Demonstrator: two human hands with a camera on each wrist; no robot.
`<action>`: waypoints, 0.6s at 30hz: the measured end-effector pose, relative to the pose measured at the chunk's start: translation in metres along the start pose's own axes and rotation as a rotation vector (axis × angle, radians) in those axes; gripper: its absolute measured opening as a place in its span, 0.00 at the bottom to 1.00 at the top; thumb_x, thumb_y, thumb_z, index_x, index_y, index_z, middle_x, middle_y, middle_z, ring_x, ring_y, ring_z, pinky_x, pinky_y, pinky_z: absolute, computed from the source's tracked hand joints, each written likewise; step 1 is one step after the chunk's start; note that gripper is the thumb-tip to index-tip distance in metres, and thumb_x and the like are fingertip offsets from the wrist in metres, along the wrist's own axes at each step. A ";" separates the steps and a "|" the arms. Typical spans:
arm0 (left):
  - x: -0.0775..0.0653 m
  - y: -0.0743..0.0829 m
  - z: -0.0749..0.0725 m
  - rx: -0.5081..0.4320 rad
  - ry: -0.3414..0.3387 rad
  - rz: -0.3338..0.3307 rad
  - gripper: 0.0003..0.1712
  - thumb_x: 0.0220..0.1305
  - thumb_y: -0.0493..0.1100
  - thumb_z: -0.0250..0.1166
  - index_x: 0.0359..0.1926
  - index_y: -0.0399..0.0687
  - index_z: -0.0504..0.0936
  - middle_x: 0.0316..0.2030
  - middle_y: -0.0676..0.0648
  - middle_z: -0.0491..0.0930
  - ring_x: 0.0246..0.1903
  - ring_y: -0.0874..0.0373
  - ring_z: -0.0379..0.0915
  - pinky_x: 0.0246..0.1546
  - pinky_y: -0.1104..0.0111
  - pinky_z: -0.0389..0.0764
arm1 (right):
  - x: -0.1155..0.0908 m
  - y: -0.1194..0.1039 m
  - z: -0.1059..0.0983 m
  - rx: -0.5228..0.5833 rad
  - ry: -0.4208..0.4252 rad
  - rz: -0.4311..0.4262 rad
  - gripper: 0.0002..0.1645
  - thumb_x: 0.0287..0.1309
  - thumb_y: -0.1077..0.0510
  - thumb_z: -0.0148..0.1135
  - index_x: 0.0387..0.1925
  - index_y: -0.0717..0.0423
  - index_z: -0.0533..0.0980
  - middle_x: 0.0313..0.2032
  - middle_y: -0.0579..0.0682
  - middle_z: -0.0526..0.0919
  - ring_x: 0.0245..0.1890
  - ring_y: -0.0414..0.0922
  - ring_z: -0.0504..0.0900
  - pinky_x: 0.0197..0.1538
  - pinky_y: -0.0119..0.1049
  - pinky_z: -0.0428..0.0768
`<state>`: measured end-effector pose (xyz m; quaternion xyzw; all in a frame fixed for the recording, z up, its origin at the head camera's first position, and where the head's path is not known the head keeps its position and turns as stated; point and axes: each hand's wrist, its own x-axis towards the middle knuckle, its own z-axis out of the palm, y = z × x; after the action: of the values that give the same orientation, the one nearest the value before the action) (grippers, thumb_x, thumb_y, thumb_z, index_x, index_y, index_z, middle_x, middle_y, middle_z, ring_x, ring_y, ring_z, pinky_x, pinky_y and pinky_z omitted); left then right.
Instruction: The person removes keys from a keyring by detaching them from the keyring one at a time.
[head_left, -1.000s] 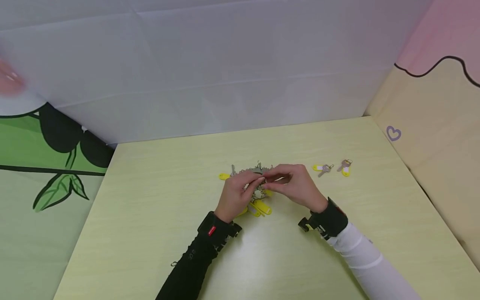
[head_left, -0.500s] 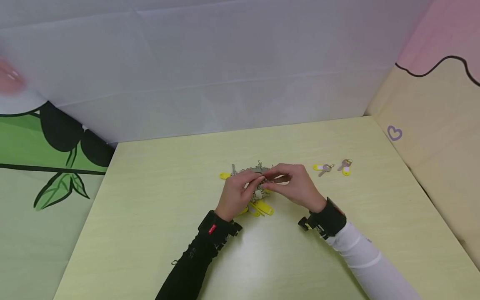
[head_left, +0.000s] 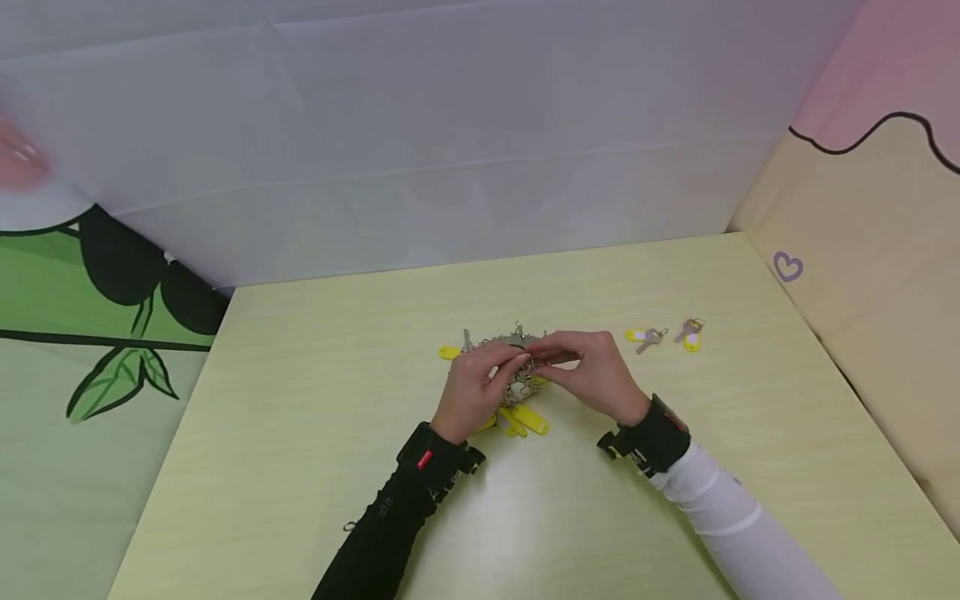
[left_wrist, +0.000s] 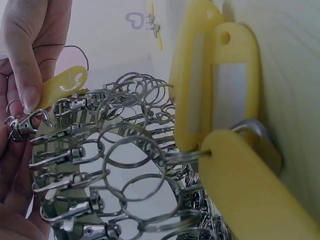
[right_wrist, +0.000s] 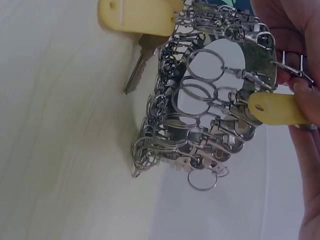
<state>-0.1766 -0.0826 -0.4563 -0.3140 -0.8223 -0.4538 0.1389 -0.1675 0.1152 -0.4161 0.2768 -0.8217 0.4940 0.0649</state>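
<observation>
A metal key holder (head_left: 519, 390), crowded with swivel clasps and split rings (left_wrist: 135, 162), is near the table's middle. Several yellow key tags (head_left: 530, 418) hang from it. My left hand (head_left: 474, 387) pinches a swivel clasp (right_wrist: 294, 70) at its upper rim; the head view hides the exact contact. Close beside, the thumb and fingers of my right hand (head_left: 588, 371) pinch another yellow key tag (right_wrist: 275, 108). In the left wrist view, that tag sits by the same rim, close to the clasps.
Two keys with yellow tags lie to the right on the table (head_left: 315, 433): a nearer one (head_left: 647, 337) and a farther one (head_left: 690, 335). At the holder's left is a tagged key (head_left: 450, 352). A white cloth wall (head_left: 480, 192) stands behind, with printed panels at both sides.
My right fingers have shifted slightly around the holder's rim. The yellow tags beneath have moved a little to the right. My left hand has stayed almost in place.
</observation>
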 end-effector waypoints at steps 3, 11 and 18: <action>0.000 0.000 0.000 -0.007 0.001 -0.003 0.09 0.70 0.42 0.60 0.39 0.45 0.85 0.36 0.47 0.86 0.38 0.62 0.79 0.38 0.63 0.84 | 0.000 0.013 0.001 -0.028 0.002 -0.044 0.18 0.45 0.71 0.73 0.42 0.61 0.84 0.38 0.58 0.89 0.36 0.44 0.87 0.39 0.42 0.88; 0.001 -0.002 -0.001 0.000 -0.001 -0.032 0.10 0.70 0.43 0.61 0.39 0.44 0.86 0.37 0.47 0.87 0.39 0.63 0.80 0.42 0.62 0.85 | 0.003 0.040 -0.010 -0.088 0.085 -0.069 0.16 0.47 0.65 0.74 0.41 0.50 0.86 0.35 0.48 0.88 0.36 0.35 0.84 0.32 0.32 0.87; 0.000 -0.005 0.000 0.011 0.000 -0.025 0.10 0.70 0.44 0.61 0.38 0.44 0.86 0.35 0.48 0.86 0.38 0.63 0.79 0.40 0.63 0.85 | 0.005 0.049 -0.035 -0.210 0.196 -0.014 0.14 0.50 0.66 0.73 0.41 0.53 0.86 0.33 0.46 0.81 0.36 0.35 0.81 0.35 0.23 0.84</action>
<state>-0.1796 -0.0851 -0.4598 -0.3031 -0.8286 -0.4509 0.1348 -0.2033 0.1603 -0.4349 0.2247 -0.8567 0.4293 0.1768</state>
